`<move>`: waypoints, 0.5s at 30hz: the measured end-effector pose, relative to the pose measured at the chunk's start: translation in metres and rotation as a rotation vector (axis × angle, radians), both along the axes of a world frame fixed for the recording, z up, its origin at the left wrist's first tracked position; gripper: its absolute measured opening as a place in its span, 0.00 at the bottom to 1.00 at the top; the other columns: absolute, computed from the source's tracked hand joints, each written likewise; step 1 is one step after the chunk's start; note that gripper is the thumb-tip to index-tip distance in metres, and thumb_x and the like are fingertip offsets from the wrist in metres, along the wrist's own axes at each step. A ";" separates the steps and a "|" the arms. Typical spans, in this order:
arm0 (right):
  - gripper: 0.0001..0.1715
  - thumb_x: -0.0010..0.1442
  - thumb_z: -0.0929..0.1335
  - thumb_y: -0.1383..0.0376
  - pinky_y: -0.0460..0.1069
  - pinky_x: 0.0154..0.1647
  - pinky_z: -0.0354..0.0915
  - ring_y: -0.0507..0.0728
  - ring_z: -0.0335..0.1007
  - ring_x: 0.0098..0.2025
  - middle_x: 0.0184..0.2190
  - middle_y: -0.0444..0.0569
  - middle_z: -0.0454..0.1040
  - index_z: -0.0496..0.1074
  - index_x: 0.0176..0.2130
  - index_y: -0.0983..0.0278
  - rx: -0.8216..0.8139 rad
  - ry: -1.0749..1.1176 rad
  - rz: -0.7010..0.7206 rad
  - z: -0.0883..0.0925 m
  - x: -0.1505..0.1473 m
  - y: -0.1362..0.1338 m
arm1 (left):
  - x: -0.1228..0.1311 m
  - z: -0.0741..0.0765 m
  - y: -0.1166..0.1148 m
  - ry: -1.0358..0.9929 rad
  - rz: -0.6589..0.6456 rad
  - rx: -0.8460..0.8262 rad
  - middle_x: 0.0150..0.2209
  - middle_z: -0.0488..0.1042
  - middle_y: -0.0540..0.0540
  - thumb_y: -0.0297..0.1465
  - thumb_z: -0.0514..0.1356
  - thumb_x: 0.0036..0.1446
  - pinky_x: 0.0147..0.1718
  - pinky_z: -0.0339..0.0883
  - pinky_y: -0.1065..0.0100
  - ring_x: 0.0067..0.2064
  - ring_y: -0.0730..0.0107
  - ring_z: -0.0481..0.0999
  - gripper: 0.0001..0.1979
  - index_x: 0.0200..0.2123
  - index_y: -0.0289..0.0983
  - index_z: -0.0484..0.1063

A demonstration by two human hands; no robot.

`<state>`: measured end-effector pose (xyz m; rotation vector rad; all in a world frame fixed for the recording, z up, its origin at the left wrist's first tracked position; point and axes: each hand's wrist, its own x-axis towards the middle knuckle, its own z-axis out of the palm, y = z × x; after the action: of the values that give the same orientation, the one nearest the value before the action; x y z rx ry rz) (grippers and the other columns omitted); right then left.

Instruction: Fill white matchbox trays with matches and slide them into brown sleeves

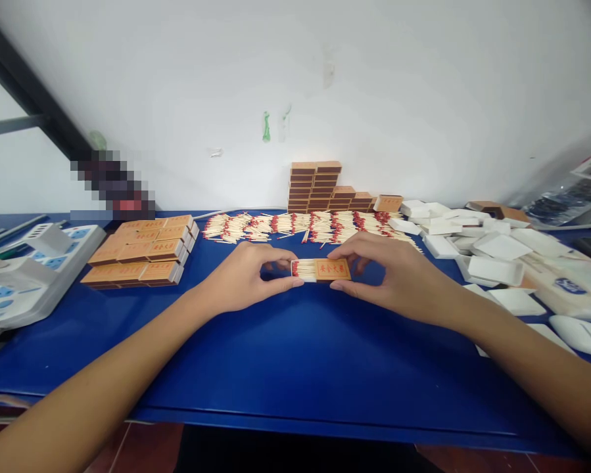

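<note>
Blue, the bench (295, 368) fills the lower part of my remote view, with a heap of white trays (496, 268) on its right, a band of loose matches (319, 226) along the back and rows of orange matchboxes (140, 253) on the left. Mid-bench, I see the right hand (396, 276) pinching an orange sleeve (332, 270) and the left hand (246, 276) pinching the match-filled tray (306, 270) that sticks partly out of it, red heads (295, 268) leftward.
</note>
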<state>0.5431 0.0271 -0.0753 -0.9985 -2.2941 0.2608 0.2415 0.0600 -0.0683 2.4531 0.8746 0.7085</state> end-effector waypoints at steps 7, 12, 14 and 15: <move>0.14 0.68 0.76 0.56 0.54 0.45 0.81 0.58 0.82 0.42 0.47 0.51 0.85 0.81 0.51 0.57 -0.104 0.098 0.014 0.003 -0.012 -0.005 | 0.004 -0.001 -0.004 -0.102 -0.013 -0.120 0.41 0.88 0.48 0.40 0.75 0.62 0.43 0.76 0.68 0.40 0.65 0.86 0.15 0.49 0.40 0.86; 0.14 0.68 0.75 0.57 0.58 0.52 0.83 0.61 0.86 0.46 0.51 0.51 0.87 0.82 0.52 0.56 -0.211 0.133 0.042 0.007 -0.020 -0.011 | 0.005 -0.003 -0.003 -0.133 -0.006 -0.134 0.40 0.87 0.47 0.47 0.79 0.56 0.42 0.76 0.67 0.40 0.63 0.85 0.20 0.46 0.40 0.86; 0.15 0.69 0.74 0.58 0.58 0.53 0.83 0.61 0.86 0.47 0.52 0.50 0.87 0.83 0.54 0.55 -0.235 0.132 0.047 0.007 -0.023 -0.015 | 0.005 -0.004 -0.003 -0.126 -0.025 -0.127 0.39 0.87 0.47 0.50 0.79 0.54 0.42 0.75 0.66 0.39 0.64 0.84 0.24 0.45 0.40 0.86; 0.16 0.69 0.74 0.59 0.57 0.53 0.83 0.61 0.87 0.47 0.53 0.49 0.87 0.83 0.55 0.55 -0.243 0.124 0.053 0.007 -0.024 -0.017 | 0.005 -0.004 -0.004 -0.122 -0.037 -0.126 0.38 0.86 0.47 0.51 0.79 0.52 0.41 0.74 0.67 0.38 0.64 0.83 0.25 0.45 0.40 0.86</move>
<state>0.5190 0.0102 -0.0681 -1.0094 -2.2137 0.6191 0.2466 0.0564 -0.0728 2.2832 0.8008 0.7580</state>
